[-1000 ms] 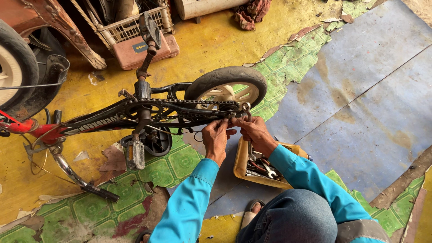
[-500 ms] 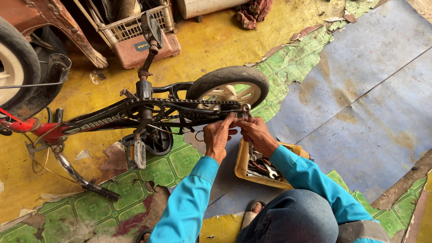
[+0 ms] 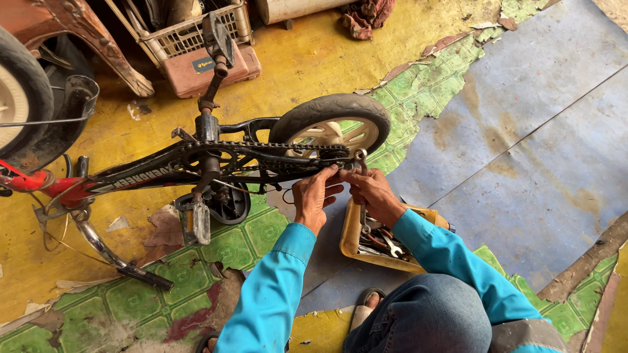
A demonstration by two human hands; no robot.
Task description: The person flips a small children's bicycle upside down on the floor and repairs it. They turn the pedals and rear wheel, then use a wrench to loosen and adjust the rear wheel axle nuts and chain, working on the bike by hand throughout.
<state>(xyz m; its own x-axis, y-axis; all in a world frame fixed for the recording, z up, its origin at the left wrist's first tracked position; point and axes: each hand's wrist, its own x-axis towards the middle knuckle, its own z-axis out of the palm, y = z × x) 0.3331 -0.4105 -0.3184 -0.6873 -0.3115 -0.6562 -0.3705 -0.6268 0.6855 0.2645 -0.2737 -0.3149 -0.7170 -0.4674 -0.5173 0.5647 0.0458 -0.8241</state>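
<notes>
Wrench [image 3: 360,160] at the hub of a small bicycle's rear wheel [image 3: 333,121], seen from above the worker's own lap. Nearest the lens, well below the rear wheel, a knee [image 3: 418,320] in blue jeans and a sandalled foot [image 3: 366,304], with two turquoise sleeves reaching up. Just below the rear wheel, a yellow tray [image 3: 350,238] of loose spanners, partly covered by the right forearm. Right hand [image 3: 371,191] closed round the wrench's shank, its head standing up beside the tyre. Left hand [image 3: 314,196] pressed to the chain [image 3: 261,145] close by, fingers curled; whether pinching anything, impossible to tell. Against the views a second and half a second earlier, next to nothing altered: both hands at the same spot, bicycle unmoved, the job at the hub no further along to the eye. Axle nut hidden behind fingers. Left of the rear wheel, black frame [image 3: 150,171] and pedal [image 3: 195,222]. Beyond the rear wheel, a plastic basket [image 3: 190,33] and a rag [image 3: 363,16], both cut by the top edge.
</notes>
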